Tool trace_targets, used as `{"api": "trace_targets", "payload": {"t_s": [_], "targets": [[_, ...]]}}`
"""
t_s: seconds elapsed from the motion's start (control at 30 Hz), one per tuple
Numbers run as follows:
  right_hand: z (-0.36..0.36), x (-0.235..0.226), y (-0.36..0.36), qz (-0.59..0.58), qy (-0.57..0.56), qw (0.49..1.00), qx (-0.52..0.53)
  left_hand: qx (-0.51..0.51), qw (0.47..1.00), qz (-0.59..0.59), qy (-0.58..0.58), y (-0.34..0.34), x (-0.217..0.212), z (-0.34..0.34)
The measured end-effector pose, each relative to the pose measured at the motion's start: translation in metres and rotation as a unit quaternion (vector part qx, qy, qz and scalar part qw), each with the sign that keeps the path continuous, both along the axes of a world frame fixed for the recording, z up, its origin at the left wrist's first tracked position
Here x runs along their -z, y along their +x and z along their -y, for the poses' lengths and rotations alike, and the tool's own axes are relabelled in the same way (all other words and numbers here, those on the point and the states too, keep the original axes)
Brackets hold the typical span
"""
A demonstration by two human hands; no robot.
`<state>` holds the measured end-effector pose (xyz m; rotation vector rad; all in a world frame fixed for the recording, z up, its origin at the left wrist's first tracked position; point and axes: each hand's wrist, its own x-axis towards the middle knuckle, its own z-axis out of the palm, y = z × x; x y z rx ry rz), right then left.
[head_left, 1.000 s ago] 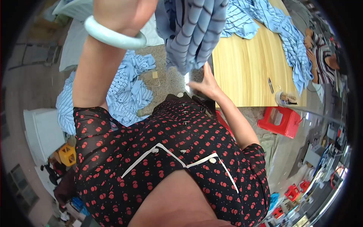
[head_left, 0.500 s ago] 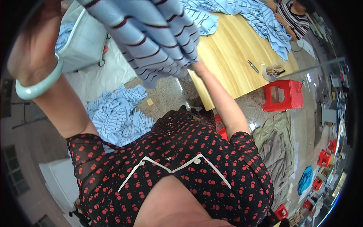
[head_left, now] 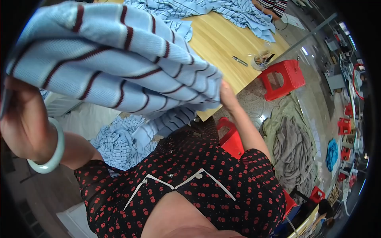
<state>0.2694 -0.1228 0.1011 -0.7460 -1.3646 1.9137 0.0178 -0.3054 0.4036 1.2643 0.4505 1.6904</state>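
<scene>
A light blue knit garment (head_left: 115, 59) with dark maroon and white stripes is stretched in loose folds between my two hands. At its left end my left hand (head_left: 25, 123), above a pale green bangle (head_left: 53, 148), is closed on the edge, its fingertips hidden by the fabric. The other end is bunched in my right hand (head_left: 228, 97), whose fingers are partly covered by the folds. Below the garment, a heap of similar blue striped clothes (head_left: 117, 144) lies on the floor.
Ahead stands a wooden table (head_left: 220, 37) bearing more striped clothes (head_left: 238, 14), a pen (head_left: 239, 60) and a clear tub (head_left: 262, 59). Red stools (head_left: 287, 77) stand beside it, another (head_left: 232, 139) near my right arm. Grey cloth (head_left: 293, 152) lies to the right. A person's arm shows at the far side.
The garment has swung down and left, now spread wider between my hands. My left hand has come lower and meets its edge. My right hand has moved slightly right and down.
</scene>
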Motion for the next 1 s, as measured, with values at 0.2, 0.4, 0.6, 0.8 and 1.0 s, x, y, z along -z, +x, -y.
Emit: {"api": "trace_targets", "payload": {"t_s": [0.2,0.4,0.6,0.8,1.0], "targets": [[-0.059,-0.001,0.108,0.197,0.118,0.973,-0.017,-0.104,0.962,0.213,-0.136,-0.022,0.091,-0.029],[-0.125,0.039,0.168,0.385,0.01,0.922,-0.036,-0.258,0.828,0.313,-0.386,-0.042,0.231,-0.151],[-0.175,0.097,0.158,0.544,0.144,0.827,0.01,-0.351,0.735,0.284,-0.506,-0.06,0.339,-0.233],[-0.166,0.106,0.087,0.489,0.381,0.785,0.011,-0.239,0.73,0.21,-0.605,-0.052,0.362,-0.247],[-0.141,0.101,-0.016,0.316,0.468,0.824,-0.045,-0.262,0.733,0.002,-0.628,-0.076,0.369,-0.256]]}}
